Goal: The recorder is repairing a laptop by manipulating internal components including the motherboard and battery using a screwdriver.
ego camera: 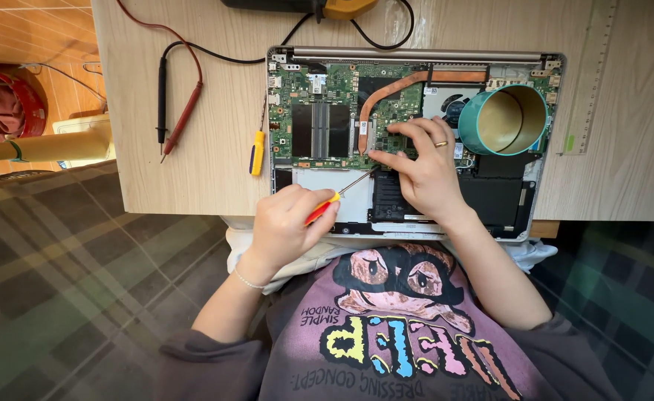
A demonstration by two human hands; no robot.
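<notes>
— So, nearest the camera, what is the left hand point(286, 223) doing?

— It is curling its fingers together around the red-and-yellow handle of a small screwdriver point(332, 199), pinching it between thumb and forefinger. The thin metal shaft is slanting up and to the right, its tip reaching toward the edge of the green circuit board point(327, 89), just beside the other hand's fingertips.

— And the right hand point(425, 172)?

— It is resting palm-down over the opened laptop point(408, 141), a ring showing on one finger. Its fingers are lying close together and bending down onto a small part on the board; whether they are gripping it or only pressing on it, I cannot tell, since the fingertips are hiding it.

— Where is the laptop sitting?

— It is lying with its bottom cover off at the near edge of a pale wooden table point(193, 171), right in front of the person's lap. A copper heat pipe point(394, 89) is curving across the board.

— Anything farther off?

— A teal ring-shaped tape roll point(503, 119) is standing on the laptop's right side, just beyond the right hand. Left of the laptop, a yellow-and-blue tool point(256, 152) is lying on the table, and farther left two multimeter probes point(174, 111), one red and one black, are trailing leads toward a yellow meter point(345, 7) at the far edge.
</notes>
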